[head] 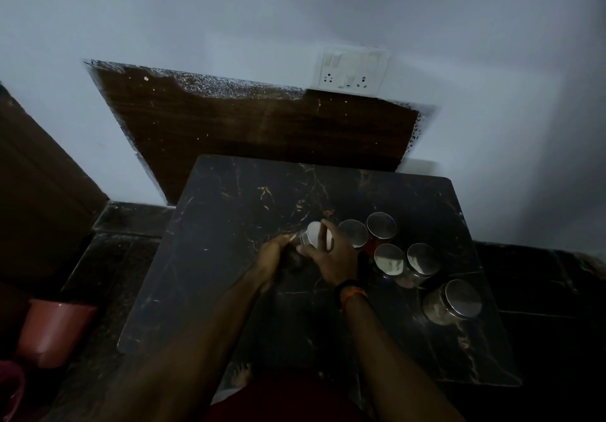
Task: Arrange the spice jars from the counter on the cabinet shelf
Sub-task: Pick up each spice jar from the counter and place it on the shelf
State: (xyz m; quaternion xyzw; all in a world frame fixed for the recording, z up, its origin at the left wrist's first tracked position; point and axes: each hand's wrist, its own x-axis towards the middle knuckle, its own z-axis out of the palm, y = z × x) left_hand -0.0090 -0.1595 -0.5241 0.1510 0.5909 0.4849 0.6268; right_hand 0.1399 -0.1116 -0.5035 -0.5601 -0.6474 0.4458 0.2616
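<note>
A dark marble counter (229, 257) carries several glass spice jars with steel lids. One jar (313, 236) is tilted between both hands: my right hand (331, 257) curls over its lid and side, and my left hand (273, 256) holds its lower part from the left. Other jars stand to the right: one (353, 233), one (381, 225), one (389, 258), one (423, 259), and one apart near the right edge (460, 298). The cabinet shelf is not in view.
A white wall with a switch-and-socket plate (352, 72) and a brown wooden panel (262, 133) stands behind the counter. A reddish bucket (54, 333) sits on the dark floor at lower left. A brown door or cabinet side (32, 185) is at far left.
</note>
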